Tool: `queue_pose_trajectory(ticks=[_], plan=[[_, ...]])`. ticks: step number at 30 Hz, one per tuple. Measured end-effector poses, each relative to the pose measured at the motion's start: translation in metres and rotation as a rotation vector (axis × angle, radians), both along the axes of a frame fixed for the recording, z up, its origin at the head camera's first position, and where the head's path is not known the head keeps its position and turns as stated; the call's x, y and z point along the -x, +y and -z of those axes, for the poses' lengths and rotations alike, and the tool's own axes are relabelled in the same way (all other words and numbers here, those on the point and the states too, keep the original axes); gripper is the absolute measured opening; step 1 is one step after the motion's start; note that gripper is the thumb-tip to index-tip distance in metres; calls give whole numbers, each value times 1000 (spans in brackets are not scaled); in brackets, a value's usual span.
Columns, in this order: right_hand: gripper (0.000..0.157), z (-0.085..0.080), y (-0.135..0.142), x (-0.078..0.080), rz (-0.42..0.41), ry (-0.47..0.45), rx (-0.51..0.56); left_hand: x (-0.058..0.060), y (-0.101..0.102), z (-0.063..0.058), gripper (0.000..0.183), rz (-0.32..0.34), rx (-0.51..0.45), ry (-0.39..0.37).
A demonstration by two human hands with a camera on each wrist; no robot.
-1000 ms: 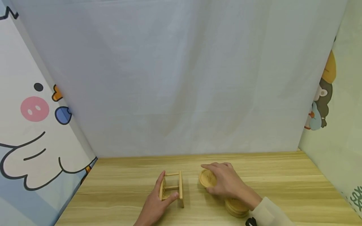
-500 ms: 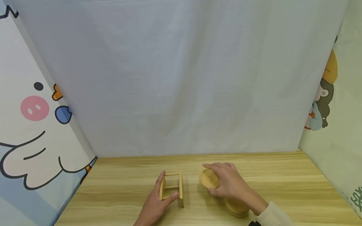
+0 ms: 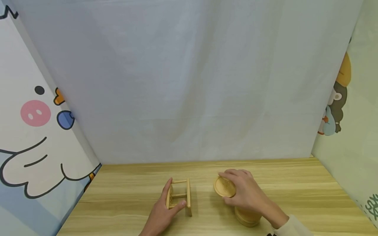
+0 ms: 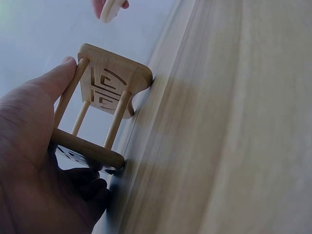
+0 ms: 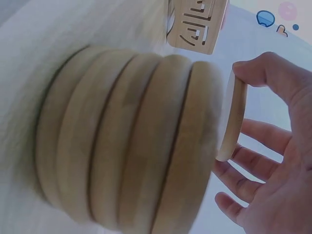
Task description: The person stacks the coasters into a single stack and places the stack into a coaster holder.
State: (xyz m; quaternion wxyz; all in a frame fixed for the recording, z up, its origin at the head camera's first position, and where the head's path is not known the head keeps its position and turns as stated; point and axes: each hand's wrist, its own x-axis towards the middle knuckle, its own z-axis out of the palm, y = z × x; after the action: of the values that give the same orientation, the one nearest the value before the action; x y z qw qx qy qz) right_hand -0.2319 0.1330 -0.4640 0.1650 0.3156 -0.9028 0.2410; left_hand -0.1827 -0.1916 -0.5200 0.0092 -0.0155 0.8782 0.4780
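Observation:
My left hand [image 3: 161,211] grips a small wooden coaster holder [image 3: 188,198] that stands on the table. In the left wrist view the holder [image 4: 114,78] shows two end panels with cut-out patterns, joined by round dowels; the thumb lies along it, the other fingers below. A round wooden coaster [image 3: 225,186] is pinched by its edge between the thumb and fingers of my right hand [image 3: 246,191]. Partly behind the right wrist stands a stack of coasters [image 3: 247,218]. In the right wrist view the held coaster [image 5: 233,117] is just beyond the top of that stack [image 5: 122,136].
The wood-grain table [image 3: 130,200] ends at a hanging grey-white cloth [image 3: 189,82] behind. Cartoon-printed panels stand at the left [image 3: 35,141] and right [image 3: 348,147].
My right hand has shifted a little to the right with the coaster, over towards the stack. The left hand and the holder have stayed in place.

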Motion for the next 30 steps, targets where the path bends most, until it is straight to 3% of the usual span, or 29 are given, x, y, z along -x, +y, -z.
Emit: queue_pose_trajectory(ticks=[30], plan=[[66, 3, 29, -21, 40, -17, 27, 0, -1, 0, 104, 3, -3, 4]])
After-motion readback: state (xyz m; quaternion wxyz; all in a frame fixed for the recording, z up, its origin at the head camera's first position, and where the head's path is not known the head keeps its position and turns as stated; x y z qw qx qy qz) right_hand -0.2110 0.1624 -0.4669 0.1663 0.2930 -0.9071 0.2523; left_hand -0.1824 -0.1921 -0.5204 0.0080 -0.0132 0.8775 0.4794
